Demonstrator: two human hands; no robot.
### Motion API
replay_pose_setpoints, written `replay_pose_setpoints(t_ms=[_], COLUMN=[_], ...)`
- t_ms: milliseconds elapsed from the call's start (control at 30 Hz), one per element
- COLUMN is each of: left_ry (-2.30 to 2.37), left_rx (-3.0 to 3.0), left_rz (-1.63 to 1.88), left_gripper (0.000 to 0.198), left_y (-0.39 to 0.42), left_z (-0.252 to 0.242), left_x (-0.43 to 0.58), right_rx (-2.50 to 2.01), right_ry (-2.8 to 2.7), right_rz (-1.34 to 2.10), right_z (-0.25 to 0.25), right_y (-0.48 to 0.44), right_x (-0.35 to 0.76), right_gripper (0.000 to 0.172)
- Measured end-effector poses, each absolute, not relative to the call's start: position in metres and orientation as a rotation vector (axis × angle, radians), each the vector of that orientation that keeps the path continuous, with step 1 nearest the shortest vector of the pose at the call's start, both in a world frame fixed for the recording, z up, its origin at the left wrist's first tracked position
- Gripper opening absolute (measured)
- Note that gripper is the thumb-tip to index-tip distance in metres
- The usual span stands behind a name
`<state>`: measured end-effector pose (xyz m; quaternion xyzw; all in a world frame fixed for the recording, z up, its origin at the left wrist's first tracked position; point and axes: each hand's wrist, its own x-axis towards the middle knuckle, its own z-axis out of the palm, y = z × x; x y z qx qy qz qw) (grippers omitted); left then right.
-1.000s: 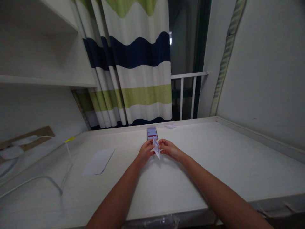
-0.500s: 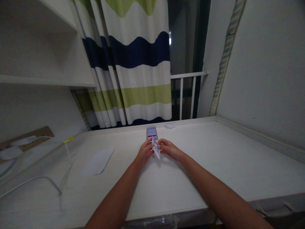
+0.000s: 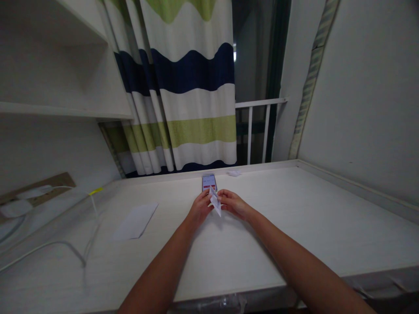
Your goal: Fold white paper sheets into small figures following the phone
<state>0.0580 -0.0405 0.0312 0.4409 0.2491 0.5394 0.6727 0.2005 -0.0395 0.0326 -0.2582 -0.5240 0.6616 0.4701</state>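
Observation:
A small folded piece of white paper (image 3: 215, 202) is held just above the white table (image 3: 294, 218), near its middle. My left hand (image 3: 199, 208) pinches the paper's left side. My right hand (image 3: 233, 203) pinches its right side, fingers curled around the fold. A phone (image 3: 208, 181) with a lit screen lies flat just beyond my hands.
A flat white sheet (image 3: 135, 221) lies on the table to the left. White cables (image 3: 65, 244) and a power strip (image 3: 32, 194) sit at the far left. A small crumpled white scrap (image 3: 234, 173) rests by the back edge. Striped curtains (image 3: 186, 87) and a railing (image 3: 258, 126) stand behind.
Both hands have shifted slightly on the folded paper, and the paper has turned a little between them. Nothing else moved.

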Motion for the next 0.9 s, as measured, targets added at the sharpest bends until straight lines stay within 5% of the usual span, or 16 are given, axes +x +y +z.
replay_pose_setpoints(t_ms=[900], left_ry=[0.542], left_rx=[1.114], left_rz=[1.208], left_gripper=[0.043], left_y=[-0.0355], left_z=[0.0249], left_x=[0.0629], right_rx=[-0.617], right_ry=[-1.254], right_rz=[1.604], right_z=[0.0331], right_y=[-0.0397], right_x=[0.1961], right_gripper=[0.025])
